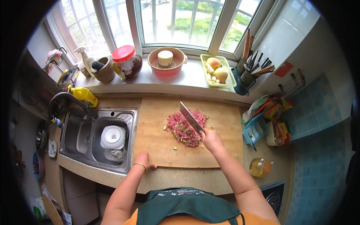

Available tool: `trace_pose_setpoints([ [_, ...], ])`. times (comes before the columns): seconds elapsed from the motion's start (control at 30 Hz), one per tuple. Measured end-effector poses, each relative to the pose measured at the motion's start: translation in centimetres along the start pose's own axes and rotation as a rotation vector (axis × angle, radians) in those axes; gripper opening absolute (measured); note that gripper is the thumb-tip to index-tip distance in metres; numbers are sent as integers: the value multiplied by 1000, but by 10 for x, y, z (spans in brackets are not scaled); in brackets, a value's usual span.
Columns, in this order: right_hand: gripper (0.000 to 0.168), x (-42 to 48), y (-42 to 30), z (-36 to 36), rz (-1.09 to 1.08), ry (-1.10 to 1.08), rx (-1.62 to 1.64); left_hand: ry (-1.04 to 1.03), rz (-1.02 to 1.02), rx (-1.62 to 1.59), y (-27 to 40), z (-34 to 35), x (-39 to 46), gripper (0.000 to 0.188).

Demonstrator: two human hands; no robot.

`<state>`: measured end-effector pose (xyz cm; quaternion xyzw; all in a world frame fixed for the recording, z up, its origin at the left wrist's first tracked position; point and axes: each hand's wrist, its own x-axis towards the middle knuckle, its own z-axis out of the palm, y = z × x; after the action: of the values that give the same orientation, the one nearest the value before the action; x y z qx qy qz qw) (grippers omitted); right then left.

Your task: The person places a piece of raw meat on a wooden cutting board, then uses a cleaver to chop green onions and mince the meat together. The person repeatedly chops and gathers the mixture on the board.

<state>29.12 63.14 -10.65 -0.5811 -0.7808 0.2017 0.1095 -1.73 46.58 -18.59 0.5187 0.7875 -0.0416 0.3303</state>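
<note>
Held in my right hand [211, 138] is a cleaver [191, 117], its broad blade over a heap of minced meat [180, 126]. Whether the edge touches the wooden cutting board [157, 153] under the meat cannot be told. Small green bits, like chopped scallion, are mixed into the mince, and a few lie loose around it. My left hand [143, 161], with a gold bangle at the wrist, rests on the board's front left corner, thumb spread from the fingers and nothing in it. The cleaver's handle is hidden inside my right fist.
Left of the board is a double steel sink [76, 157] holding an upturned white bowl [113, 137] under a black faucet [67, 97]. At right stand a blue plastic rack [254, 132] and a glass oil jug [257, 168]. The sill holds a red-lidded jar [128, 63], a colander [167, 71] and a fruit basket [218, 71].
</note>
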Motion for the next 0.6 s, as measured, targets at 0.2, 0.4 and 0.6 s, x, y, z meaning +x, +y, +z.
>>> trace_pose_setpoints([
  [0.2,25,-6,13,43,13,-55,-38,-26,-4,19,4,-5,-2,72],
  [0.4,24,-14,2,30,58,59,29,-29,-7,16,5,-3,2,74],
  [0.6,25,-8,10,18,-64,110,78,-48,-27,16,4,-4,1,74],
])
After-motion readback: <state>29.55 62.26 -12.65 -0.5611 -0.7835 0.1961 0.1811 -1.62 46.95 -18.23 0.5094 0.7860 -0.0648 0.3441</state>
